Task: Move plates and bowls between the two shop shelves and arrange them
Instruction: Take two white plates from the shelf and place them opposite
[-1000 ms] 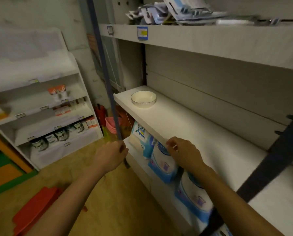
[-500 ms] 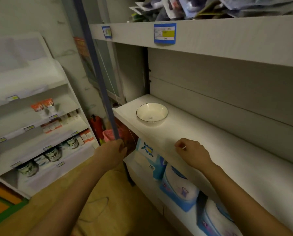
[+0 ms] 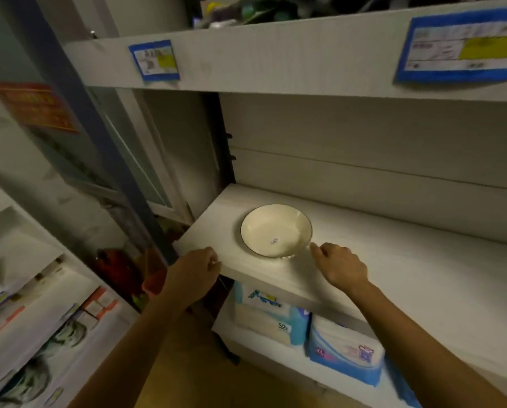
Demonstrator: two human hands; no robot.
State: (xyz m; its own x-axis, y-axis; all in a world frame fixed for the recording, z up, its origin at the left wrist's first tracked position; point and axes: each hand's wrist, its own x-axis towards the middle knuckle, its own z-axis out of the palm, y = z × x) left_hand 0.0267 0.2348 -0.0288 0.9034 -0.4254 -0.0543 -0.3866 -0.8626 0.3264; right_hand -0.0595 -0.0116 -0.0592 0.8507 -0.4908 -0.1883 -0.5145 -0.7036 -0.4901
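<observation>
A cream bowl with a thin dark rim stands on the white middle shelf, near its left end. My right hand lies over the shelf just right of the bowl, fingers curled, one fingertip close to the rim and holding nothing. Below and left of the bowl, my left hand is at the shelf's front edge, its fingers curled too and nothing in it. Whether it touches the edge I cannot tell.
The upper shelf carries blue price tags and cluttered goods. Blue and white packs fill the shelf below. A dark blue post stands left of the unit. A second white rack with boxes is at lower left.
The view has come closer to the bowl. Both hands have moved up and forward, the right one from the shelf's front edge to beside the bowl's rim.
</observation>
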